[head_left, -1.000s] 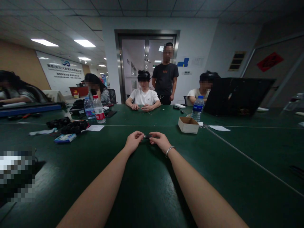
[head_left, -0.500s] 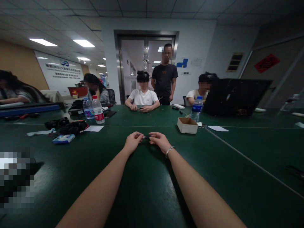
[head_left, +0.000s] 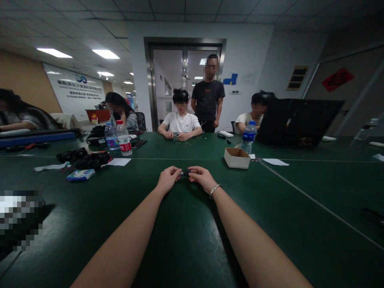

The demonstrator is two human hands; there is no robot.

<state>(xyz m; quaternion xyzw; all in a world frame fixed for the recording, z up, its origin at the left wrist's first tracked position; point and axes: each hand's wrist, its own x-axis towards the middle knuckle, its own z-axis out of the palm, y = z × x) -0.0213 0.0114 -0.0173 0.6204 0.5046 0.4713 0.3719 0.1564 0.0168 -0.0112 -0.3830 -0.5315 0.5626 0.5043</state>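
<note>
Left hand point(head_left: 167, 179), right hand point(head_left: 204, 178) pinch 1 dark object point(head_left: 185, 173).

Object point(head_left: 185, 173) between hands point(head_left: 167, 178) — box point(head_left: 239, 162) beyond, right — bottles point(head_left: 124, 140) beyond, left.

A blue-capped bottle point(head_left: 249, 137) stands behind a box point(head_left: 236, 161).
</note>
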